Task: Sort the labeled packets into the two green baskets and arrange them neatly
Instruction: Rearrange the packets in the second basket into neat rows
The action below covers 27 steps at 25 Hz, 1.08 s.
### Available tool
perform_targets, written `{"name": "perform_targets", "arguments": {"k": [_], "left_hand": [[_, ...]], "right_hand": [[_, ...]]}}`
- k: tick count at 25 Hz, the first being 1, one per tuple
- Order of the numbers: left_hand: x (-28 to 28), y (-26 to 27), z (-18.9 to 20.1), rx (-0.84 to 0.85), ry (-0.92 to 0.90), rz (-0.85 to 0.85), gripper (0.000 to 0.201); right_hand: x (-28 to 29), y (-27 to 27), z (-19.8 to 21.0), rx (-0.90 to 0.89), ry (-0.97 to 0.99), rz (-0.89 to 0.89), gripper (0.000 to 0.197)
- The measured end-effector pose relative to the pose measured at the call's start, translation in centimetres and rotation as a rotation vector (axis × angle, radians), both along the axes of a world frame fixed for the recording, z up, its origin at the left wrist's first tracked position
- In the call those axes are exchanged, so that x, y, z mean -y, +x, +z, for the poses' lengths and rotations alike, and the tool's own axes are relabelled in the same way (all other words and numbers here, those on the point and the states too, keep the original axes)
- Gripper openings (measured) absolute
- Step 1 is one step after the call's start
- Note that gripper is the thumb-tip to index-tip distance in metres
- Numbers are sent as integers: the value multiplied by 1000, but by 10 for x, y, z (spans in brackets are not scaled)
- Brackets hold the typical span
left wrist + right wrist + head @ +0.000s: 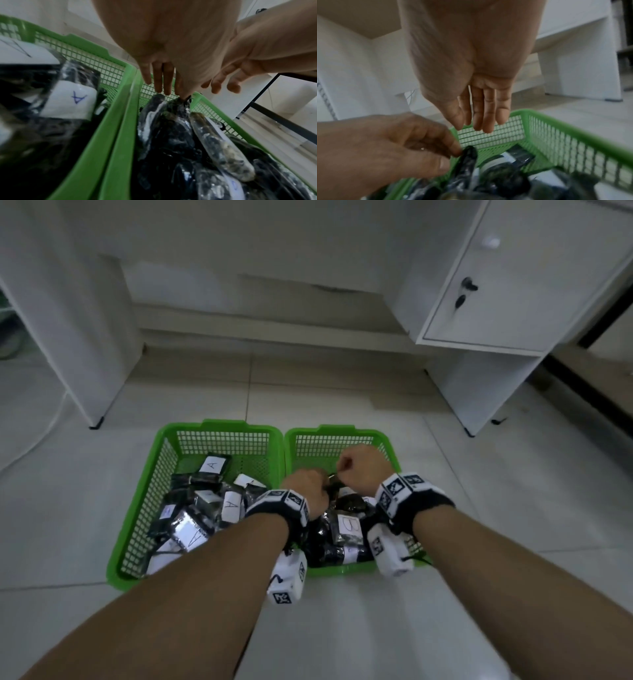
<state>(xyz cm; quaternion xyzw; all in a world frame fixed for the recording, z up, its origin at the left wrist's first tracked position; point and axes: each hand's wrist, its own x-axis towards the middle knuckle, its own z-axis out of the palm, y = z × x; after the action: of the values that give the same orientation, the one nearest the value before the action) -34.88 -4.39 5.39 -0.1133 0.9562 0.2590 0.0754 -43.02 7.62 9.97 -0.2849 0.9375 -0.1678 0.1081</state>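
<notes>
1. The left hand (306,487) is over the inner side of the right green basket (390,451). Its thumb and forefinger pinch the top edge of a dark packet (173,108) that stands on end in the pile; the other fingers (157,78) point down, straight and close together, just above the packet's top.
2. The right hand (363,466) hovers beside the left one, above the same basket. In the right wrist view its fingers (488,111) hang down nearly straight, side by side, and hold nothing; their tips are above the basket's far mesh wall and clear of the packets.
3. The pinched packet (467,161) lies between the two hands, touching only the left fingertips. Whether it carries a label cannot be told.
4. The right green basket holds a heap of dark, shiny packets piled toward its near end. One on top shows a white label marked B (348,525). The basket's far end shows bare mesh floor.
5. The left green basket (161,446) stands just beside the right one, rims touching. It holds dark packets lying at loose angles, several with white labels marked A (212,465), and its far right corner is bare.
6. Both baskets sit on a pale tiled floor (342,628), near a white cabinet (507,302).
</notes>
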Motion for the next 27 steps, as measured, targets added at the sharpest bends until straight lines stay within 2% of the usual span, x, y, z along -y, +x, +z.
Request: {"name": "perform_targets", "arguments": {"k": [2, 4, 5, 8, 12, 14, 16, 18, 20, 22, 24, 25, 27], "left_hand": [[-4, -10, -10, 97, 66, -67, 44], [-13, -15, -20, 160, 111, -64, 62], [-18, -18, -22, 158, 120, -49, 65], [-21, -25, -24, 100, 169, -16, 48], [-11, -36, -18, 151, 207, 59, 41], [-4, -42, -14, 210, 210, 135, 35], [2, -49, -8, 283, 217, 166, 28], [5, -59, -4, 350, 231, 165, 25], [8, -65, -1, 407, 283, 176, 31], [8, -65, -2, 399, 263, 175, 40], [6, -62, -2, 340, 286, 229, 38], [8, -61, -2, 304, 358, 269, 38], [9, -64, -3, 206, 552, 321, 41]], "right_hand": [[-18, -9, 7, 13, 102, 29, 11], [-39, -8, 2, 24, 138, 9, 11], [-50, -9, -4, 35, 142, -27, 12], [-62, -17, -26, 105, 126, -133, 18], [-55, -41, -45, 139, 140, -73, 22], [-46, -60, -53, 215, 158, -39, 21], [-35, -77, -63, 342, 166, -16, 42], [-23, -88, -68, 409, 200, 33, 50], [-14, -95, -73, 519, 194, 117, 36], [-14, -103, -72, 764, 18, 107, 12], [-21, -113, -71, 1056, -246, -53, 23], [-24, -118, -74, 1158, -397, -169, 29], [-32, -124, -74, 1251, -634, -307, 31]]}}
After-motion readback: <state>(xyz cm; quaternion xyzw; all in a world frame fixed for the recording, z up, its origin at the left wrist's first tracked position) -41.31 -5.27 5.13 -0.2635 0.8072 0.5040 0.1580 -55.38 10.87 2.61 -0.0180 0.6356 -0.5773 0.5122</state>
